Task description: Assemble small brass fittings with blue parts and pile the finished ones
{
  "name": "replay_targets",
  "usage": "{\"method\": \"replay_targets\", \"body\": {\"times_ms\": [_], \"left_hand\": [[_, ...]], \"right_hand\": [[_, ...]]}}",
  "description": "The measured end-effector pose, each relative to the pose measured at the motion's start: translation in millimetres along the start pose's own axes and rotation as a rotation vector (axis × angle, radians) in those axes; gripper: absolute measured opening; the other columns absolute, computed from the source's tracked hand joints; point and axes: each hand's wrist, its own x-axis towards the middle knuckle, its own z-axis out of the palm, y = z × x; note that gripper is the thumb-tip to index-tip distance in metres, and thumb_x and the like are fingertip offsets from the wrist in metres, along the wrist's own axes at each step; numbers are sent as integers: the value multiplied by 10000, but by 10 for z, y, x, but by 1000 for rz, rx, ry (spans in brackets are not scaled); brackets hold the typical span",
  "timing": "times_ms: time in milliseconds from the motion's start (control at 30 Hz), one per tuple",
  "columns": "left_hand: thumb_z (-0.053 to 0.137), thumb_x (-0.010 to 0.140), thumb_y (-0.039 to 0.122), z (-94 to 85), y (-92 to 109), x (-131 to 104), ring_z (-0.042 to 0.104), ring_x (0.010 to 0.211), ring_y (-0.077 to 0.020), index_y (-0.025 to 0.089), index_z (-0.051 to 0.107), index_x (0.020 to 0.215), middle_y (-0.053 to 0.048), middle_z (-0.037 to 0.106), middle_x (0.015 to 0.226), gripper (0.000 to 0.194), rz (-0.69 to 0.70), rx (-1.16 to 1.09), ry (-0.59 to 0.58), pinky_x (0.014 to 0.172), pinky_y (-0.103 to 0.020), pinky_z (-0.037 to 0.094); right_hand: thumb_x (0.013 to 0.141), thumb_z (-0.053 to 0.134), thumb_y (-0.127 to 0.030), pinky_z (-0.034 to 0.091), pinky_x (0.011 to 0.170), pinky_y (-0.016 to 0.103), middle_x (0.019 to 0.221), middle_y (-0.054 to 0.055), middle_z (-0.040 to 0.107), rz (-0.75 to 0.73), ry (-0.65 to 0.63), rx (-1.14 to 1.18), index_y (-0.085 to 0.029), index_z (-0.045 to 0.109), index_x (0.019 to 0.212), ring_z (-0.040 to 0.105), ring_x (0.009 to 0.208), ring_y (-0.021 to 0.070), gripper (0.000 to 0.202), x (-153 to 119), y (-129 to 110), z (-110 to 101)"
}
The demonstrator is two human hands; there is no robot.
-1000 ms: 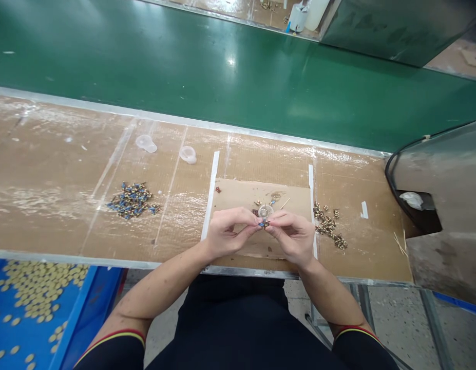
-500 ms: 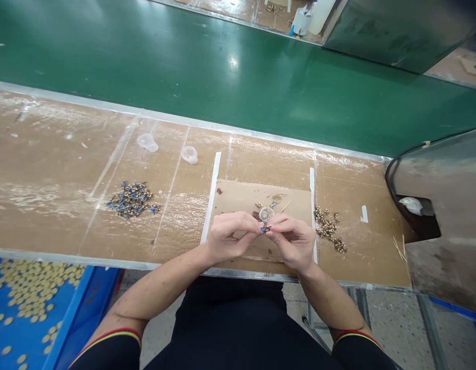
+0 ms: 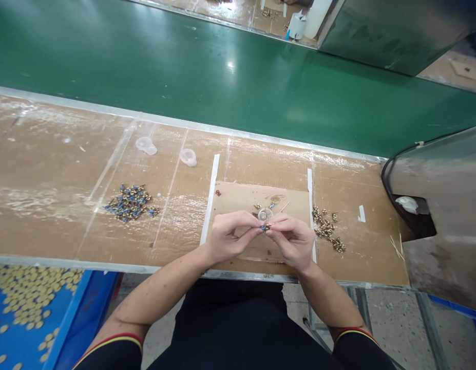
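left grip [image 3: 230, 236] + right grip [image 3: 293, 240]: still pinching one small blue-and-brass piece [image 3: 265, 227] | hovering near clear cup [image 3: 265, 214], as before | blue-flecked pile [image 3: 130, 203] staying unchanged

Overhead light glares off the green surface [image 3: 176, 77] and whitens the glossy tabletop [image 3: 49, 154] in patches.

Your L hand [image 3: 230, 234] & R hand [image 3: 293, 239] are pinching a sm. blue-brass pc. [image 3: 265, 227] From it, a clear cup [image 3: 261, 211] is sitting at 12 o'clock; loose brass pcs. [image 3: 325, 227] are lying approx. 3, a blue-brass pile [image 3: 130, 203] approx. 9, a blue bin [image 3: 79, 314] approx. 8.
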Motion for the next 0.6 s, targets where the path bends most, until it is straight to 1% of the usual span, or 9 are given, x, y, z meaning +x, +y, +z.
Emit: {"method": "replay_targets", "body": {"times_ms": [67, 100, 133, 167, 200, 267, 300, 467, 600], "left_hand": [[796, 874, 182, -8, -21, -9, 787, 822, -160, 171, 699, 1168, -78, 807, 935, 310, -44, -25, -7, 779, -248, 665], [805, 875, 230, -16, -26, -7, 786, 839, -167, 168, 685, 1213, -88, 805, 958, 364, -62, -32, -14, 792, -262, 666], [803, 880, 263, -24, -25, 0, 786, 855, -174, 166, 683, 1225, -94, 804, 973, 377, -70, -32, -26, 801, -272, 666], [791, 892, 275, -33, -20, 11, 786, 865, -178, 167, 697, 1201, -95, 804, 973, 342, -67, -22, -39, 804, -277, 666], [772, 907, 268, -42, -12, 24, 786, 867, -178, 170, 718, 1150, -91, 805, 961, 267, -56, -4, -52, 801, -277, 665], [736, 931, 231, -55, 9, 50, 788, 856, -174, 177, 748, 1043, -80, 808, 927, 124, -18, 41, -77, 784, -272, 665], [725, 938, 215, -58, 19, 60, 789, 845, -172, 180, 753, 1014, -76, 810, 912, 89, 2, 61, -83, 771, -268, 666], [714, 946, 190, -46, 27, 57, 781, 753, -153, 181, 753, 978, -66, 808, 844, 52, 56, 123, -61, 694, -232, 661], [711, 948, 187, -20, 8, 33, 782, 732, -147, 180, 741, 959, -62, 810, 830, 32, 75, 122, -57, 681, -218, 660]], "right_hand": [[865, 782, -174, 625, 619, 291, 809, 26, 800, -46, 13, -28, -275, 789, 943, 749, 699, 165, 127, 1, -6, -14], [863, 783, -176, 628, 617, 297, 806, 25, 802, -64, 17, -48, -278, 790, 950, 752, 695, 169, 135, -1, -8, -19], [862, 782, -174, 631, 617, 304, 804, 25, 804, -77, 18, -70, -280, 791, 955, 756, 692, 175, 142, -5, -9, -23], [863, 777, -168, 635, 620, 311, 807, 26, 807, -86, 16, -92, -281, 791, 962, 761, 695, 180, 151, -9, -11, -25], [865, 769, -157, 641, 630, 318, 818, 28, 812, -93, 12, -112, -281, 791, 972, 768, 705, 186, 165, -12, -12, -24], [870, 748, -131, 651, 649, 327, 840, 30, 820, -107, -1, -141, -280, 790, 1000, 777, 723, 191, 202, -16, -16, -20], [872, 740, -123, 652, 650, 328, 845, 30, 821, -115, -4, -153, -278, 790, 1011, 777, 723, 190, 214, -15, -19, -17], [885, 728, -145, 637, 619, 325, 802, 30, 810, -114, 2, -209, -271, 791, 988, 759, 693, 184, 175, -1, -36, -1], [878, 721, -116, 628, 618, 308, 800, 29, 805, -77, 1, -165, -260, 786, 988, 749, 689, 175, 192, -8, -42, 10]]}}
